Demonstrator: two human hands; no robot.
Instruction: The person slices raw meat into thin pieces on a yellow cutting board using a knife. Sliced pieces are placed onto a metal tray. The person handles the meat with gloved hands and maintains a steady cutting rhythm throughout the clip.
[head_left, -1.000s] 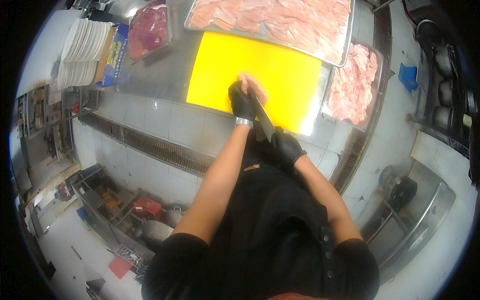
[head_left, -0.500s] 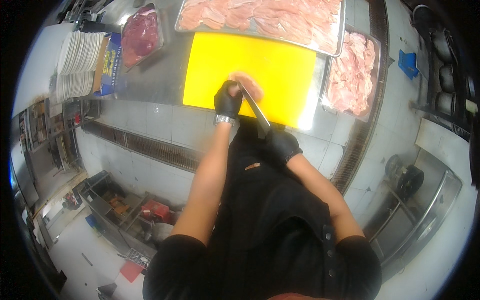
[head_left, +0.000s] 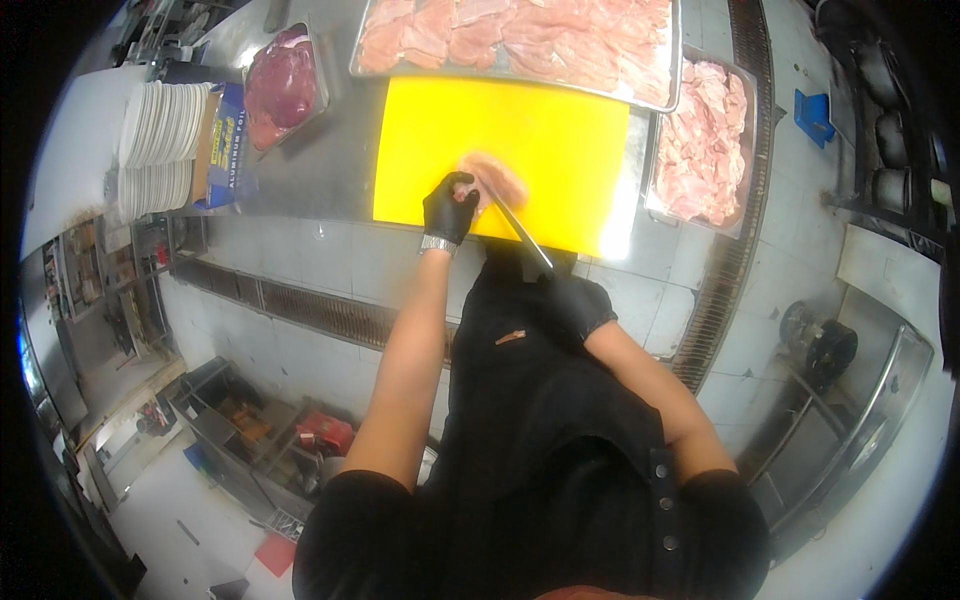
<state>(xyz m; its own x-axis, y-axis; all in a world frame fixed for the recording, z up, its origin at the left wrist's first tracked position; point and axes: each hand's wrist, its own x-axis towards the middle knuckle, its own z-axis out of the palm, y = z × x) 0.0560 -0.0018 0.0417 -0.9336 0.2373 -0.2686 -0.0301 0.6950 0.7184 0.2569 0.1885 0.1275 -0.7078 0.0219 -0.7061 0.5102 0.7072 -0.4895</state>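
Observation:
A piece of raw pink meat (head_left: 505,182) lies on the yellow cutting board (head_left: 545,125) near its front edge. Gloved in black, my left hand (head_left: 450,207) pinches the left end of that piece. My right hand (head_left: 582,305), also black-gloved, is wrapped round the handle of a long knife (head_left: 522,233) just off the board's near edge. The blade slants up and left, its tip end at the meat beside my left fingers. The knife's handle is hidden in my right hand.
Beyond the board lies a large metal tray (head_left: 515,78) of flattened raw meat. A tray of raw meat pieces (head_left: 700,145) sits at right, a tray of dark red meat (head_left: 281,85) at far left. Stacked white plates (head_left: 158,137) and a foil box (head_left: 226,145) stand left.
My right hand has drawn the knife back toward my body and slightly right. My left hand keeps its pinch on the meat, having shifted slightly left and down.

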